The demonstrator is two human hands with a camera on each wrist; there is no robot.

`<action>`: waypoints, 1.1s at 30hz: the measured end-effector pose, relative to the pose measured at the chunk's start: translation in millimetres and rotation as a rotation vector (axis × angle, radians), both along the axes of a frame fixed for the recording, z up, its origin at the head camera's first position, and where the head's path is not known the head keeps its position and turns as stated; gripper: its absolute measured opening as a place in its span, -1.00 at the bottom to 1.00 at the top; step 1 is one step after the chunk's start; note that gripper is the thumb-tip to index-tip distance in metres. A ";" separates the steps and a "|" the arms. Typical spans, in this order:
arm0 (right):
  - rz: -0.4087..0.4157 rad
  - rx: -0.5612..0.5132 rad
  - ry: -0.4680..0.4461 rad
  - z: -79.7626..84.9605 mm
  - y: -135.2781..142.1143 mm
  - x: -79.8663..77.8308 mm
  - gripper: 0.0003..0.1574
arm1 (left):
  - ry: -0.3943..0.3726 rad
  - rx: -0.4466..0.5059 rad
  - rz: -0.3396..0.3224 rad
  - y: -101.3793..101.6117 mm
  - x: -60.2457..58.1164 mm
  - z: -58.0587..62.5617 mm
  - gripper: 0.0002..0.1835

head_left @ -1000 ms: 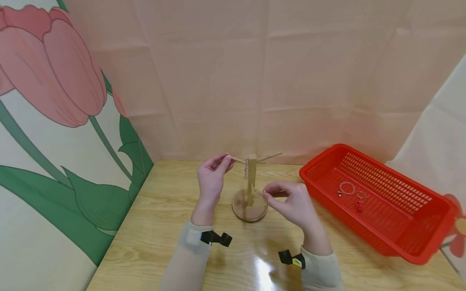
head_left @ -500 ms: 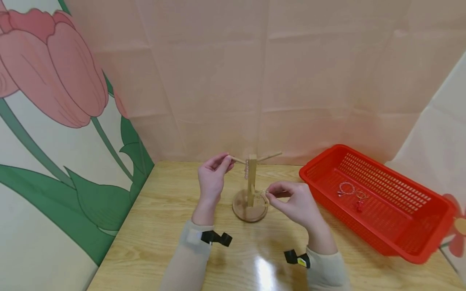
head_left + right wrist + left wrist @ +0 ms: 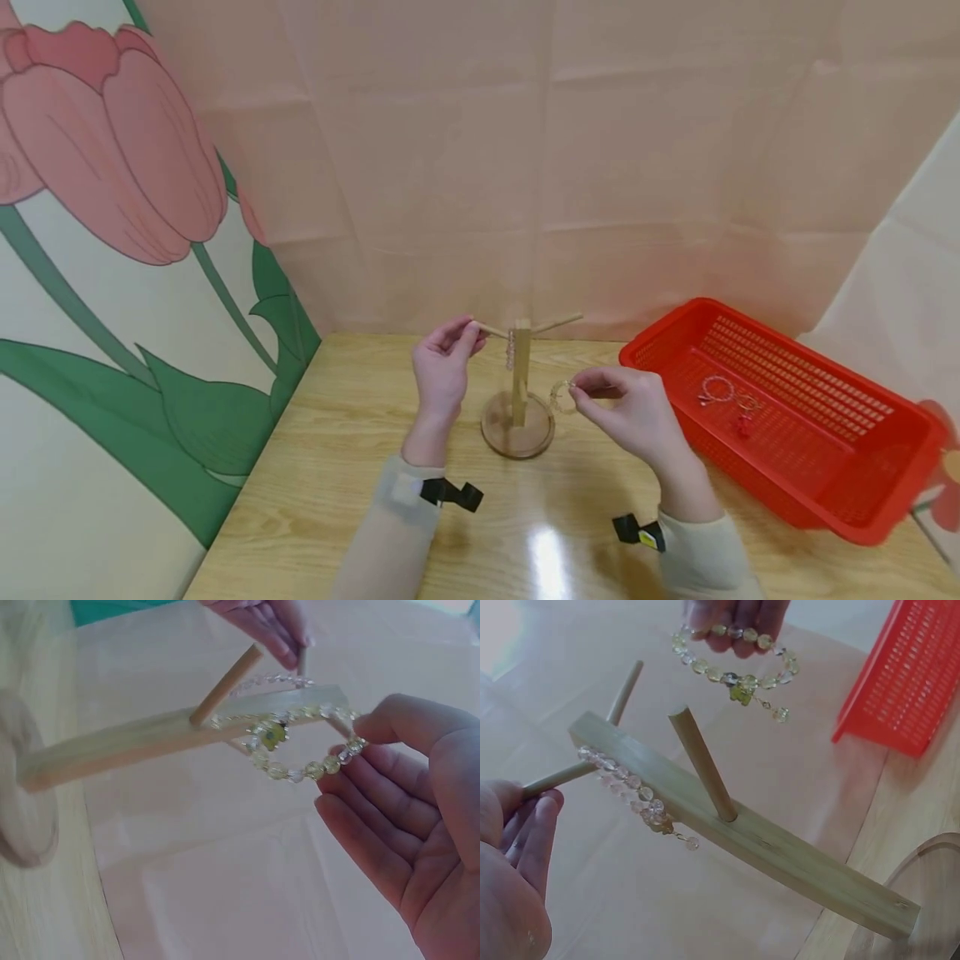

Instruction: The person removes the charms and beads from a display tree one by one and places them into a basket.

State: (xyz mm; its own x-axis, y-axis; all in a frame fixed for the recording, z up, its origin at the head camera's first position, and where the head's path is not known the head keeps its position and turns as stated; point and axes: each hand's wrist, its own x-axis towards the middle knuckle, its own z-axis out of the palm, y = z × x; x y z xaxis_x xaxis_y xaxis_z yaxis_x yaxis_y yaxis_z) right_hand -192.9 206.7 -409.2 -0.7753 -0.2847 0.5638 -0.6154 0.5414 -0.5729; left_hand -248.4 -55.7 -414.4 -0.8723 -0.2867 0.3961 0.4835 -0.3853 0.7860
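My left hand (image 3: pixel 442 367) pinches the end of the upper left peg of a wooden jewelry stand (image 3: pixel 521 375). A pale pink beaded bracelet (image 3: pixel 626 784) hangs on that peg, close against the post. Between thumb and fingers, my right hand (image 3: pixel 626 408) holds a yellow-and-clear beaded bracelet (image 3: pixel 296 774) with a small charm, to the right of the post. In the left wrist view this bracelet is apart from the bare front peg (image 3: pixel 703 761). The stand's round base (image 3: pixel 517 442) rests on the table.
A red plastic basket (image 3: pixel 750 483) stands at the right of the wooden table (image 3: pixel 315 500). Inside lie a purple beaded bracelet (image 3: pixel 717 388) and another with a red charm (image 3: pixel 743 426). A pink cloth backdrop (image 3: pixel 450 167) hangs behind the table.
My right hand has moved right, drawing the yellow beaded bracelet away from the post of the stand. The left hand stays at the peg end.
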 end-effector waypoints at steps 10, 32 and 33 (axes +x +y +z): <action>-0.049 0.064 -0.008 6.2 18.1 -5.0 -0.81 | 0.011 -0.016 0.026 4.7 0.0 -4.2 -0.85; -0.134 0.210 -0.056 20.2 44.0 0.9 -0.86 | 0.039 -0.040 0.031 4.1 -2.5 -5.7 -0.79; -0.132 0.214 -0.056 21.6 45.2 0.8 -0.86 | 0.045 -0.043 0.031 4.0 -2.6 -6.1 -0.78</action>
